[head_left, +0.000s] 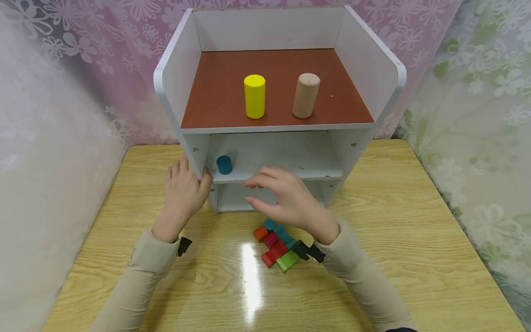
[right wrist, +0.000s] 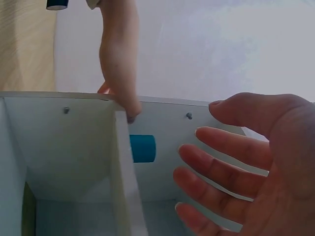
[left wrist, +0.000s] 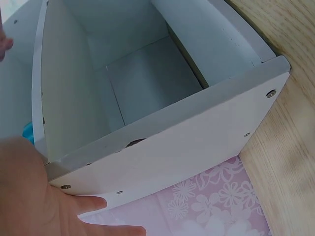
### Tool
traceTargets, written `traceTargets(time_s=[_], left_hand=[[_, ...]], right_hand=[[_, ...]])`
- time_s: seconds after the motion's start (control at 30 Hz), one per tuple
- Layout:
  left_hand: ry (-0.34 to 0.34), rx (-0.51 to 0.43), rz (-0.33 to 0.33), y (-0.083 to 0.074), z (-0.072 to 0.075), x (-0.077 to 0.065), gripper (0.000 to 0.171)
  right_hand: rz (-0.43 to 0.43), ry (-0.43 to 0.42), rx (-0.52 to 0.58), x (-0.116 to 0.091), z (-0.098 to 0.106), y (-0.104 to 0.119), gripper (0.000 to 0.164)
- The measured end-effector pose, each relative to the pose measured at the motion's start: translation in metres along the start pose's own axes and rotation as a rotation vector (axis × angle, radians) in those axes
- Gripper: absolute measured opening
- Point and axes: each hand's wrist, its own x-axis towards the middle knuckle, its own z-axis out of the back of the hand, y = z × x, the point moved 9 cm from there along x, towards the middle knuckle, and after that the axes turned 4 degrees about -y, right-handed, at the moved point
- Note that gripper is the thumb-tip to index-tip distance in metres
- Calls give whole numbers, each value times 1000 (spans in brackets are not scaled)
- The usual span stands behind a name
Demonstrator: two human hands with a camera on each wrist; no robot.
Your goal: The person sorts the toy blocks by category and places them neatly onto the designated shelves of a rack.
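While the left hand [head_left: 182, 191] holds the shelf unit [head_left: 279, 128], the right hand [head_left: 288, 196] hangs near the blue cylinder [head_left: 224, 165]

As the head view shows, coloured blocks [head_left: 284, 236] lie on the counter [head_left: 199, 286], and the right hand hides part of the lower compartment [head_left: 236, 197]. The blue cylinder sits between the hands, on the middle shelf [head_left: 290, 157]; a yellow cylinder [head_left: 255, 97] and a wooden cylinder [head_left: 306, 96] stand on the top board [head_left: 278, 64]. In the left wrist view, thumb and fingers clamp the side panel [left wrist: 167, 157]; the blue cylinder barely shows past them. In the right wrist view, the right fingers spread apart, clear of the blue cylinder.
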Motion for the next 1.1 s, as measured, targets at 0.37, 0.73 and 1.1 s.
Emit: traceTargets(time_s=[0.37,0.73,1.1], left_hand=[[3,-4,4,-1,0,-2,60],[-19,-15,-5,-1,1,-2,60],[0,-17,5,-1,1,-1,61]], right_hand=[[-131,83,24,-34,-20,-29,19],[-320,266,9,-68,-50,-69,25],[-443,463,-97,-97,-82,-96,35]])
